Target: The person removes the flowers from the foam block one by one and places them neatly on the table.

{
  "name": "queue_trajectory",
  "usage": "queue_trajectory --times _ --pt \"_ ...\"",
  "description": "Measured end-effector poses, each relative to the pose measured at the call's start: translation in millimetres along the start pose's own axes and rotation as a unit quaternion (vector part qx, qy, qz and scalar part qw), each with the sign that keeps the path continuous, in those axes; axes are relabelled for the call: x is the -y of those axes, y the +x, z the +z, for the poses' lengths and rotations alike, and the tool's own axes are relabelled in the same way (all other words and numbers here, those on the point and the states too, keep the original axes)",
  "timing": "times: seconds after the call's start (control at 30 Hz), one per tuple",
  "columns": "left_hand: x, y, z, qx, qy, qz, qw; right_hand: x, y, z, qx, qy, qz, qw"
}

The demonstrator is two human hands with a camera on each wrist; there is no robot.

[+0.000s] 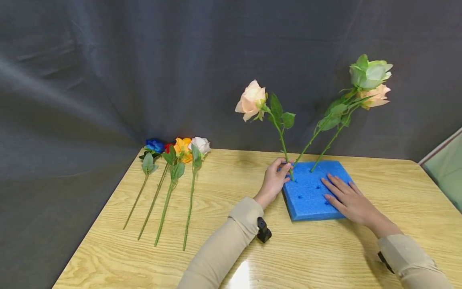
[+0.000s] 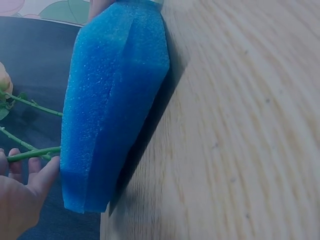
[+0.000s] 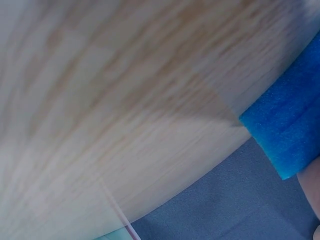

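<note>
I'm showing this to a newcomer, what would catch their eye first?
Likely the blue foam block on the right of the table, with a pale green rose and two peach roses above it. The left hand pinches one peach rose's stem, while the right hand rests on the block. Four roses, blue, red, orange and white, lie at left.

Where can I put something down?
Bare table lies between the white flower and left hand, and right of the blue block, past the right hand. It's crowded at the block, with both hands and three leaning flowers, and where four flowers lie.
</note>
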State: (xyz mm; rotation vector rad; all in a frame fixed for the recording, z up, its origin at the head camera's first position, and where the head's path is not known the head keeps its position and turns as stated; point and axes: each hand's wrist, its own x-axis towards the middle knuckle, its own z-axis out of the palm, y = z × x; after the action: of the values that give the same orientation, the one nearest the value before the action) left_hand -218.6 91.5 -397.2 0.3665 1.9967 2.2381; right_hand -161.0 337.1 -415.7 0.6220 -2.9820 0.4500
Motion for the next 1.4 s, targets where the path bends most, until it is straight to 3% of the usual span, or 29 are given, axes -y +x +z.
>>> queue_trajectory --times 0.3,0.5,0.7,0.97,1.1,1.4 --pt "-6.4 -2.4 1.5 -0.001 -0.002 0.028 0.9996 3.3 -1.6 -5.0 0.004 -0.003 0.006 1.0000" --pt "-35.9 3.3 -5.6 -0.002 -0.034 0.067 0.9972 2.1 -3.2 -8.3 0.002 -0.010 0.003 0.9999" --pt "-54.0 -3.1 -23.6 0.021 -0.013 0.064 0.9976 1.9 -3.2 -8.0 0.005 -0.007 0.006 0.9999" --pt "-54.8 -13.7 -55.0 0.046 0.050 0.067 0.9954 5.3 -0.7 -6.9 0.016 0.002 0.011 0.9998" --pt "-56.7 -22.0 -71.0 0.057 0.067 0.048 0.9950 6.1 0.0 -7.3 0.018 0.002 0.012 0.9998" --pt "-53.1 -38.7 -99.1 0.034 0.063 0.008 0.9974 6.1 -0.2 -8.0 0.025 0.000 0.019 0.9995"
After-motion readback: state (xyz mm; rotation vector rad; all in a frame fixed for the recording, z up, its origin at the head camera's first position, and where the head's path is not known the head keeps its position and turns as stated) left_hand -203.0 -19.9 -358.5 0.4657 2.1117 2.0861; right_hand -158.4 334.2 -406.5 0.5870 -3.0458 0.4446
